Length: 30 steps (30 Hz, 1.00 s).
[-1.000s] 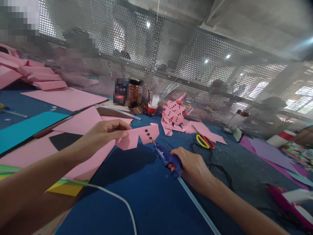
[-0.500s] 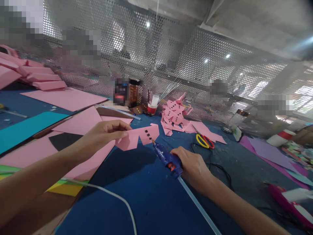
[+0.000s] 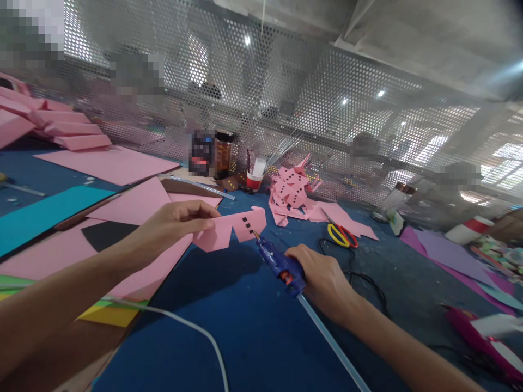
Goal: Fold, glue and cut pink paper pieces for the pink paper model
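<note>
Between the thumb and fingers of my left hand (image 3: 190, 219) is the left end of a folded pink paper cutout (image 3: 216, 233). Three small black squares run in a row across its right part. My right hand (image 3: 321, 275) is wrapped round a blue glue gun (image 3: 278, 262), whose nozzle points up and left. The nozzle tip is at the lowest black square; whether it touches the paper I cannot tell. A long clear glue stick (image 3: 330, 337) sticks out of the gun's back end.
Beyond my hands lie a pile of pink cutouts (image 3: 290, 190) and yellow-red scissors (image 3: 342, 235). A magenta glue gun (image 3: 482, 340) is at the right, near black cable (image 3: 373, 286). Pink sheets (image 3: 106, 163) cover the left side. A white cable (image 3: 192, 325) crosses in front; a perforated metal screen (image 3: 229, 71) stands behind.
Almost nothing differs. Both hands, the pink cutout and the blue glue gun keep practically the same places.
</note>
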Each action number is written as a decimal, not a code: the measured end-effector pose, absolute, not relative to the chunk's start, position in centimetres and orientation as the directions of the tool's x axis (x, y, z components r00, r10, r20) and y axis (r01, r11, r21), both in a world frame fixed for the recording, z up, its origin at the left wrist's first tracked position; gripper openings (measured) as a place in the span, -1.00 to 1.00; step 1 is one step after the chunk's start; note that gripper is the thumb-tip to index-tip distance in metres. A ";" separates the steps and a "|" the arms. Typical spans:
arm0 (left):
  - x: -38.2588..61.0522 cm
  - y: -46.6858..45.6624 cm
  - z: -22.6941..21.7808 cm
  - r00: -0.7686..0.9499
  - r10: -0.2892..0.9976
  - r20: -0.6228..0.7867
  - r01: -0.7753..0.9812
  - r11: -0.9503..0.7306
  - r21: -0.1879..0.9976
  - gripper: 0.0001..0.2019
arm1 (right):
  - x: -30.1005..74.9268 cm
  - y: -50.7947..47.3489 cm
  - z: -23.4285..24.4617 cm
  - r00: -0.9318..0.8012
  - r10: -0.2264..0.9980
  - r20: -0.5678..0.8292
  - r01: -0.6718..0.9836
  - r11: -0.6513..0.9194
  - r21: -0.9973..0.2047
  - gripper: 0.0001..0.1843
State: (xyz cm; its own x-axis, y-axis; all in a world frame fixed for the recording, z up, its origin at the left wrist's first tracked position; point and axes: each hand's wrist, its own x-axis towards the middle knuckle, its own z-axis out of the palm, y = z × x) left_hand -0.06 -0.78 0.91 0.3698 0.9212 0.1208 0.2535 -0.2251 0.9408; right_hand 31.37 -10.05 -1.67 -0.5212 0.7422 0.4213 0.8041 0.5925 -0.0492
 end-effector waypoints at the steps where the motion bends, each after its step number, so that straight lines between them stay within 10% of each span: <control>1: 0.0 -0.8 0.9 0.372 0.921 0.119 0.255 -0.225 0.940 -0.81 | 31.4 -10.0 -1.7 -0.523 0.740 0.423 0.802 0.595 -0.049 -0.87; 30: -0.1 -0.9 0.8 0.376 0.920 0.114 0.266 -0.225 0.937 -0.79 | 31.4 -9.9 -2.0 -0.530 0.741 0.412 0.799 0.599 -0.049 -0.86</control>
State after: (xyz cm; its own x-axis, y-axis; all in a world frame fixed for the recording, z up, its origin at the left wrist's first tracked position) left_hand -0.08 -0.87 0.84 0.3755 0.9198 0.1142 0.2660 -0.2250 0.9373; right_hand 31.41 -9.86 -1.97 -0.5302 0.7410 0.4120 0.7993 0.5990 -0.0487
